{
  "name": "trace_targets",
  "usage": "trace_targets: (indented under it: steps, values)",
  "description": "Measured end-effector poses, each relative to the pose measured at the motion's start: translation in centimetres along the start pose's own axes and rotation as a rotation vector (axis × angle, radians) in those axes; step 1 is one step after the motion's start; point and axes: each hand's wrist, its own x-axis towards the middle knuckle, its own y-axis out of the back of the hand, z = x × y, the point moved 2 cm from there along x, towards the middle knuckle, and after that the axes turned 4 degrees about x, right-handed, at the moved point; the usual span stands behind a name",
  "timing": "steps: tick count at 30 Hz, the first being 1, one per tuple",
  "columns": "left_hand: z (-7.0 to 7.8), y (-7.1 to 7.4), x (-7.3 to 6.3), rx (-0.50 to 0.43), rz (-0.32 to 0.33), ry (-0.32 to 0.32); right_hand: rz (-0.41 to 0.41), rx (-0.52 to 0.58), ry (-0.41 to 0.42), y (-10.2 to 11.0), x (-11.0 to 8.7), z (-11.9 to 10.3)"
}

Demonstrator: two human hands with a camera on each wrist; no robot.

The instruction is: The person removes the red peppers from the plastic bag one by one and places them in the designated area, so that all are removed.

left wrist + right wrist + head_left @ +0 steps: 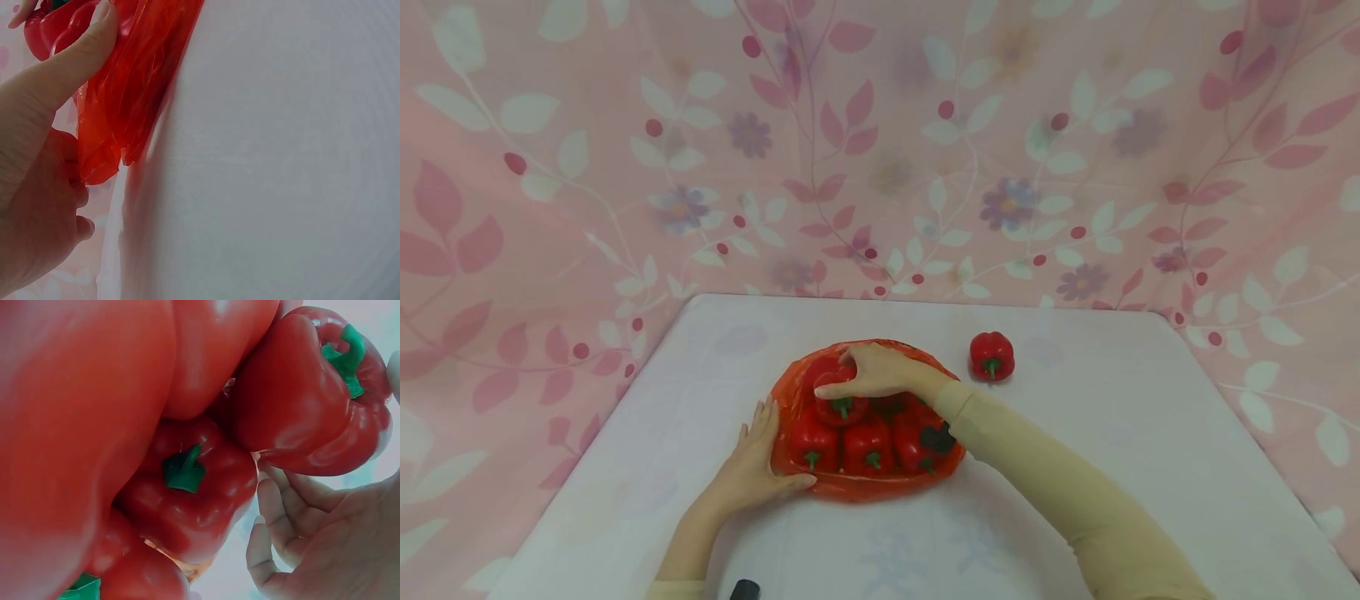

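A red plastic bag [865, 490] lies spread on the white table with several red bell peppers [868, 443] piled in it, their green stems facing me. My right hand [883, 373] reaches over the bag and holds a red bell pepper [294, 394] at the top left of the pile, thumb at its stem side and fingers along its other side. At the bag's left side, my left hand [745, 475] rests with its fingers extended along the edge and its thumb against the front. In the left wrist view, that thumb [84, 59] touches the crumpled plastic.
One more red bell pepper [992, 357] stands on the table outside the bag, to its right and back. A small black object [745, 590] shows at the table's front edge. Behind the table [1075, 400] hangs a pink floral cloth [880, 150].
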Motion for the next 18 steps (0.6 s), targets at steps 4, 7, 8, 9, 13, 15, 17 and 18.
trace_targets:
  steps: [4, 7, 8, 9, 13, 15, 17, 18]
  values:
    - [0.01, -0.03, 0.02, 0.002, -0.002, 0.006, -0.039, -0.001, -0.009, 0.05, 0.06, 0.05]
    - [0.03, -0.09, -0.01, 0.003, -0.006, 0.009, -0.056, -0.003, -0.018, 0.05, 0.12, 0.10]
    - [0.05, -0.11, -0.03, 0.004, -0.007, 0.008, -0.056, -0.005, -0.019, 0.06, 0.13, 0.09]
    - [0.06, -0.12, -0.04, 0.005, -0.007, 0.006, -0.058, -0.007, -0.018, 0.03, 0.14, 0.10]
    - [0.12, -0.11, -0.05, 0.006, -0.002, 0.001, -0.049, -0.018, -0.014, -0.16, 0.12, 0.00]
    - [0.13, -0.09, -0.02, 0.007, 0.000, -0.001, -0.036, -0.029, -0.012, -0.30, 0.10, -0.01]
    - [0.12, -0.07, 0.01, 0.009, 0.001, -0.001, -0.017, -0.033, -0.014, -0.38, -0.02, -0.08]
    - [0.12, -0.06, 0.02, 0.009, 0.001, 0.001, -0.006, -0.033, -0.018, -0.43, -0.12, -0.12]
